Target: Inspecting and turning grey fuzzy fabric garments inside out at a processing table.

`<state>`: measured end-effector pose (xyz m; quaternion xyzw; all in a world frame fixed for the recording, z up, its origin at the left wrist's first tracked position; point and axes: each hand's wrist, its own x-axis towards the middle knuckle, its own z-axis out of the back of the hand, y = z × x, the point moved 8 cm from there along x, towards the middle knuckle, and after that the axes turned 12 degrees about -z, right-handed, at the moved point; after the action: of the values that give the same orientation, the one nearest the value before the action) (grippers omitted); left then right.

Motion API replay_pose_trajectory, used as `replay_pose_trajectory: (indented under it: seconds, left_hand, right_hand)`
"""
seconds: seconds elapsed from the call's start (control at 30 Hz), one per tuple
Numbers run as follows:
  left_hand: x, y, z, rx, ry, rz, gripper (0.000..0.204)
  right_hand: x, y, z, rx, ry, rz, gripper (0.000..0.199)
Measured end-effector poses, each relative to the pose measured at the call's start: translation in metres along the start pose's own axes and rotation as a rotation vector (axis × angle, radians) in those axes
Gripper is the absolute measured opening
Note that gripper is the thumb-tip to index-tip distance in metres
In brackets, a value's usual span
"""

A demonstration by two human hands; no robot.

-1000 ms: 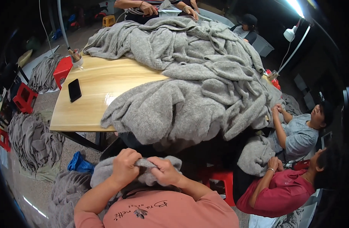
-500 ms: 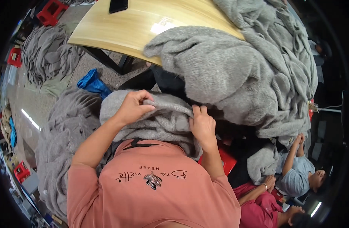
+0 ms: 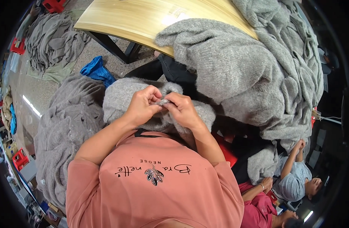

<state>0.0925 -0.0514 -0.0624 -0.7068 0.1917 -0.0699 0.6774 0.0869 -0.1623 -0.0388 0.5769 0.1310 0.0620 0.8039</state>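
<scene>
A grey knitted garment (image 3: 121, 99) lies bunched in my lap, just above my pink shirt. My left hand (image 3: 143, 105) and my right hand (image 3: 182, 110) meet at its middle, fingertips together, both pinching a small fold of the grey knit between them. The rest of the garment spreads under my wrists to both sides.
A wooden table (image 3: 144, 19) ahead carries a large heap of grey knitwear (image 3: 250, 68) that hangs over its edge. More grey knits (image 3: 68, 129) lie on the floor at my left, beside a blue bag (image 3: 96, 70). Two seated people (image 3: 296, 178) work at lower right.
The view has tipped down from the table to my lap. My hands, apart on the garment's edges before, have come together at its middle and pinch one fold.
</scene>
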Motion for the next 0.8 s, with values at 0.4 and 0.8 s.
replay_pose_trajectory:
  seconds: [0.4, 0.8]
  left_hand:
    - [-0.004, -0.007, -0.001, 0.283, -0.032, -0.207, 0.021]
    - [-0.016, 0.010, -0.001, 0.276, -0.039, -0.062, 0.010]
  right_hand:
    - [-0.015, 0.012, -0.006, -0.194, -0.020, 0.050, 0.007]
    - [-0.018, -0.004, -0.012, -0.236, -0.055, 0.079, 0.006]
